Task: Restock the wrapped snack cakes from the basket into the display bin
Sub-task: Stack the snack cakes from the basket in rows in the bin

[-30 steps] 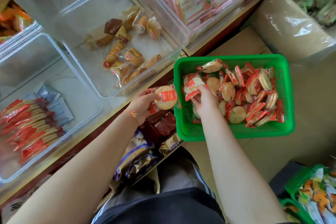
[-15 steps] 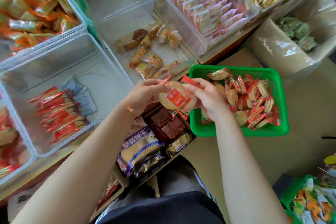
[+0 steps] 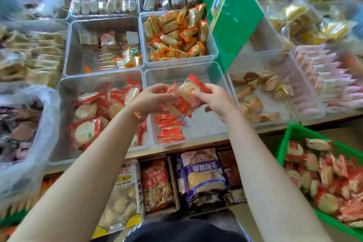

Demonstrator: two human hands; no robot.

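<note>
- Both hands had risen from beside the green basket (image 3: pixel 284 139), carrying the wrapped snack cakes (image 3: pixel 181 100) above the clear display bin (image 3: pixel 222 88).
- Left hand (image 3: pixel 152 99) gripped the cakes' left edge with curled fingers.
- Right hand (image 3: pixel 215 100) pinched their right side.
- A row of red-wrapped cakes (image 3: pixel 170 129) lay in that bin.
- More cakes filled the basket, at lower right.

A single head-worn wide-angle view looked forward and steeply down from close above the left hand (image 3: pixel 151 99) and right hand (image 3: pixel 216 100), display bins beyond them, basket right.
</note>
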